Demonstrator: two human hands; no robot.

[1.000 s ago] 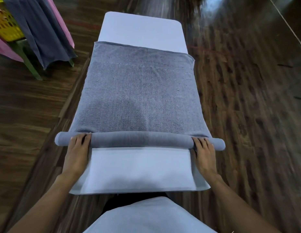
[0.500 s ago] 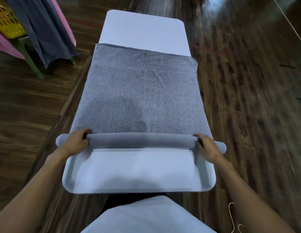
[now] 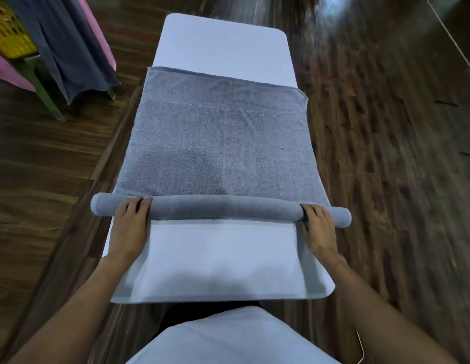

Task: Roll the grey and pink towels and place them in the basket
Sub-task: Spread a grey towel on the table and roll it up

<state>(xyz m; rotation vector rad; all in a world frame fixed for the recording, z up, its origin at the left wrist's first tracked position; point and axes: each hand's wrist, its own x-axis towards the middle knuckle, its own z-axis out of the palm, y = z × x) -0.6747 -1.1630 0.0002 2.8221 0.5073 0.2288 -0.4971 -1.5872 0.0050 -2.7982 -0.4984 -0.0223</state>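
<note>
From the head camera we look down on a long white bench standing on a dark wooden floor, with the grey towel spread flat along it. The towel's near end is wound into a tight roll that lies straight across the bench and overhangs both long edges. Our left hand rests on the roll near its left end, fingers laid straight over the top of it; our right hand rests near the right end, fingers bent over the roll's top. Bare white bench shows between the roll and our body. Far off at the upper left a yellow basket sits on a green stand, with a dark grey towel and pink towels hanging from it.
</note>
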